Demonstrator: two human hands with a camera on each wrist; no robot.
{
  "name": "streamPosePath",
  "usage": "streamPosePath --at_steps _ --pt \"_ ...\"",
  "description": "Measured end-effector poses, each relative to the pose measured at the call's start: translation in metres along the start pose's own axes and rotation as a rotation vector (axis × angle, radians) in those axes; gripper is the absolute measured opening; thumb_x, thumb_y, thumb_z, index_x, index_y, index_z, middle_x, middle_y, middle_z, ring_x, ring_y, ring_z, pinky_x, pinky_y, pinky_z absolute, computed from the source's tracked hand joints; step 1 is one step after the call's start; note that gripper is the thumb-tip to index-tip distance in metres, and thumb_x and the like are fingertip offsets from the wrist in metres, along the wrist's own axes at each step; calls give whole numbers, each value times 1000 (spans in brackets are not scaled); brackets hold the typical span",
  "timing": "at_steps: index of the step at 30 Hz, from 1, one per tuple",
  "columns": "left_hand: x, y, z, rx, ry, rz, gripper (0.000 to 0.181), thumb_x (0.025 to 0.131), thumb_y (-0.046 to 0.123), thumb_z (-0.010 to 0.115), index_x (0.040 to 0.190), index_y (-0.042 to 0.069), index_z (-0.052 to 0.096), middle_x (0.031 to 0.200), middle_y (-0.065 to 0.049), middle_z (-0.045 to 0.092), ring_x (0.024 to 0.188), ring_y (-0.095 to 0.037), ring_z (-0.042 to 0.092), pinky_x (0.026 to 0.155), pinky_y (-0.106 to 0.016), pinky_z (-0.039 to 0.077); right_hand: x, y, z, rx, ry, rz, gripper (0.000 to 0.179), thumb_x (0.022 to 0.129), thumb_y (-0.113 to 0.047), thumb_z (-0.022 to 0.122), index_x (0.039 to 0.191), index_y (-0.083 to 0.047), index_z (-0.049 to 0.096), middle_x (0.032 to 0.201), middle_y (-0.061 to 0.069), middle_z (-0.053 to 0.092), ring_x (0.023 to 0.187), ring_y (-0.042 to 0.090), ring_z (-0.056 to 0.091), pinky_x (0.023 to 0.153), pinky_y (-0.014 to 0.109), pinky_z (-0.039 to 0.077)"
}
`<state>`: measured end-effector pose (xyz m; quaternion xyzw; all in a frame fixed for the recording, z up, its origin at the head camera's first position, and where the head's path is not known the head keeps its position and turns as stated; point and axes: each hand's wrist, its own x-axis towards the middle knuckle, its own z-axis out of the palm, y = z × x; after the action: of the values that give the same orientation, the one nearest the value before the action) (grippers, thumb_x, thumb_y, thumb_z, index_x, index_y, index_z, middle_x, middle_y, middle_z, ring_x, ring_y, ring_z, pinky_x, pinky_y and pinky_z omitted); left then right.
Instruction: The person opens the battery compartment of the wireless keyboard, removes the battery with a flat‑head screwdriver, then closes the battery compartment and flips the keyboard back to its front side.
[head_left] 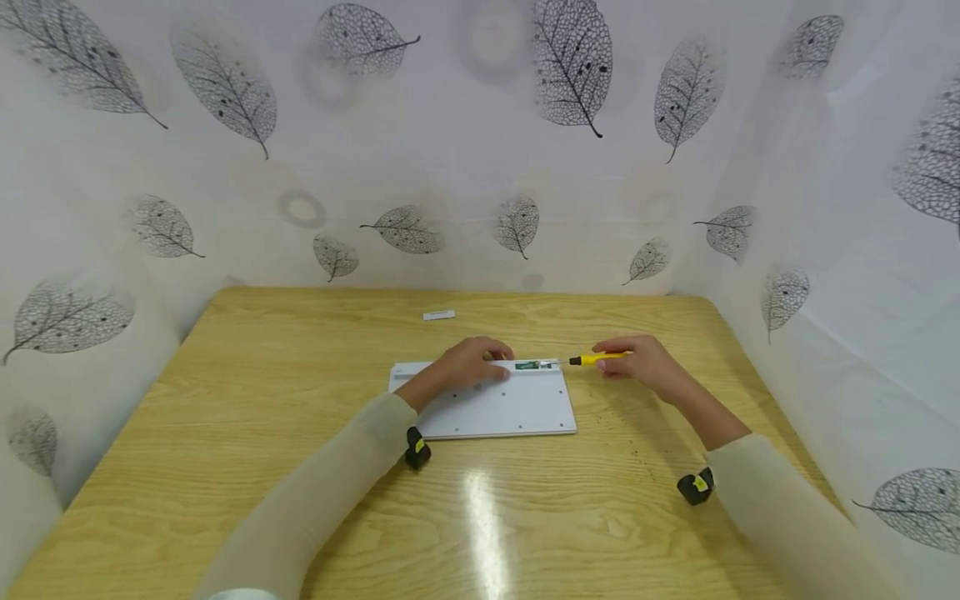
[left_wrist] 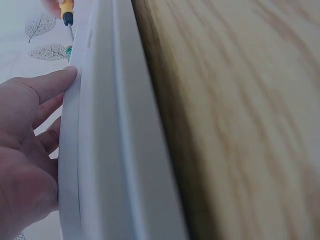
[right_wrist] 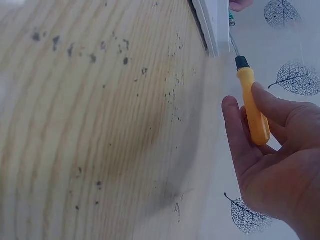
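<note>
A white keyboard (head_left: pixel 517 412) lies face down on the table, with a raised bar along its far edge. My left hand (head_left: pixel 468 362) grips this bar, thumb on the near side and fingers over the far side. Just right of that hand, an open slot in the bar shows a green battery-like piece (head_left: pixel 527 366). My right hand (head_left: pixel 637 362) holds a screwdriver (right_wrist: pixel 255 110) by its yellow handle, between thumb and fingers. Its thin metal shaft points left, the tip reaching the slot's right end. In the left wrist view, the screwdriver (left_wrist: pixel 67 12) appears beyond the left fingertips.
A small white strip (head_left: pixel 438 315), like a cover, lies on the wooden table (head_left: pixel 300 375) behind the keyboard. Dark specks mark the wood right of the keyboard. A leaf-patterned curtain (head_left: pixel 465 167) hangs around the back and sides.
</note>
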<state>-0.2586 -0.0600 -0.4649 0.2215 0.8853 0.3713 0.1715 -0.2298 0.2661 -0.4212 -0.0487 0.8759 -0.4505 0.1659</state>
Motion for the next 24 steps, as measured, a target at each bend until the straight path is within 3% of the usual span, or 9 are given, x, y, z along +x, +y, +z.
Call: streamPosePath --at_steps 9,17,24 --pt "-1 3 0 4 -1 -16 29 96 33 70 123 23 68 115 4 65 103 -15 57 91 -36 47 -5 9 5 -169 0 43 42 95 -28 71 131 -6 67 135 20 61 112 28 57 90 36 49" --pt "-3 5 -2 2 9 1 29 96 31 71 123 22 68 113 4 66 99 -15 58 86 -34 47 -12 17 15 -142 10 2 38 95 -25 71 125 -2 68 118 15 65 97 24 55 80 32 49" --pt "-2 4 0 0 14 -3 29 95 32 71 123 23 69 113 5 66 99 -15 58 86 -34 47 -26 25 20 -144 119 4 40 97 -25 68 129 -1 64 123 18 65 103 26 59 84 32 50"
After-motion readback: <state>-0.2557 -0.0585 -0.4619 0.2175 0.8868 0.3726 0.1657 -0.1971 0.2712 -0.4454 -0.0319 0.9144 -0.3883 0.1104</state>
